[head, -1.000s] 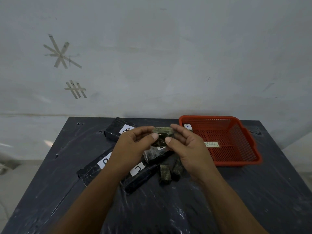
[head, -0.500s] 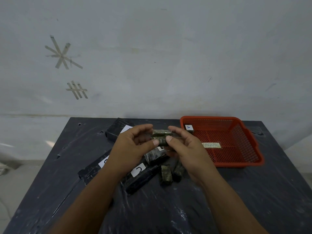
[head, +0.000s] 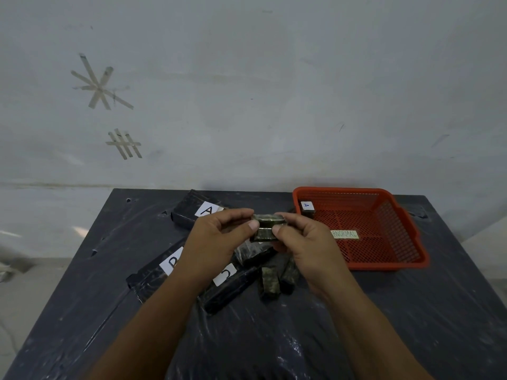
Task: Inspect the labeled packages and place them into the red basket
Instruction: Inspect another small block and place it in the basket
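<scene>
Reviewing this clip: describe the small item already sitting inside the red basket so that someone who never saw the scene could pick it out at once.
Start at the red basket on the right side of the dark table. In its far left corner stands a small dark package. Unlike the packages outside the basket, it is alone in there, topped by a white label with a blue letter A.

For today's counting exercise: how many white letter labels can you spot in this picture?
4: label A on the far black package, one partly behind the left wrist, C on the near package, and a small A inside the red basket. Hands may hide more.
</scene>
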{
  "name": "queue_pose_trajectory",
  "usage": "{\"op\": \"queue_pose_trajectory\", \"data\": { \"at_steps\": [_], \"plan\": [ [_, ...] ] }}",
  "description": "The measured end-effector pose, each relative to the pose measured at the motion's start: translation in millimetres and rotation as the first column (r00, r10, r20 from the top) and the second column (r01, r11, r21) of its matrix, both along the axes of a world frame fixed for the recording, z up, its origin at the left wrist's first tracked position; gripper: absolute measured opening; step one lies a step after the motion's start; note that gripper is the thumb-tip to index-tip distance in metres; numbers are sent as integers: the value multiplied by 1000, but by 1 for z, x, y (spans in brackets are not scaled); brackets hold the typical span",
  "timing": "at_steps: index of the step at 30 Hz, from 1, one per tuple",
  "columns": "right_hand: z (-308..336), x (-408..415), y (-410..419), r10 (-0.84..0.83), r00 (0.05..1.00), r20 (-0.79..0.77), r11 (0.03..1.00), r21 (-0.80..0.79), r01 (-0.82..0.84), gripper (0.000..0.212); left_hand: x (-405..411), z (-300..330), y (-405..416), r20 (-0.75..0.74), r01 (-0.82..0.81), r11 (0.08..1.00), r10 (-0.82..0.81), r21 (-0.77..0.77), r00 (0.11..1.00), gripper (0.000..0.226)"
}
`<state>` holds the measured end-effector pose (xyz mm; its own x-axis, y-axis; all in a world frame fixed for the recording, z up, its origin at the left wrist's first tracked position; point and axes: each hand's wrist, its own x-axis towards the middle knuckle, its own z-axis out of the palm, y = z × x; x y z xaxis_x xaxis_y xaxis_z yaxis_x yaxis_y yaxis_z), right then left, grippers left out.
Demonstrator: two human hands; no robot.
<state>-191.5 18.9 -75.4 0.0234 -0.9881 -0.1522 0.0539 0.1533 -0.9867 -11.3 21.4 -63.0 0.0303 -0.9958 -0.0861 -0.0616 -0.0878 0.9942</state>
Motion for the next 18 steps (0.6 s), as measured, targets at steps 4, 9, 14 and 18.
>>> {"op": "queue_pose_trajectory", "data": {
  "at_steps": [4, 9, 14, 18],
  "plan": [
    [-1, 0, 0, -4, 1000, 10, 1000, -4, 5, 24, -1, 0, 0, -36, -1, 1000, 2, 20, 999, 23],
    [-2, -1, 1, 38, 999, 4, 999, -26, -38, 35, -1, 2, 1, -67, 14, 999, -11, 40, 998, 16],
    [-1, 0, 1, 69, 998, 13, 998, -11, -69, 41, 1, 1, -1, -39, -6, 1000, 6, 4, 999, 17],
    [-1, -1, 1, 68, 998, -1, 997, 29, -68, 32, 2, 0, -2, -86, -12, 999, 10, -30, 996, 21]
  ]
}}
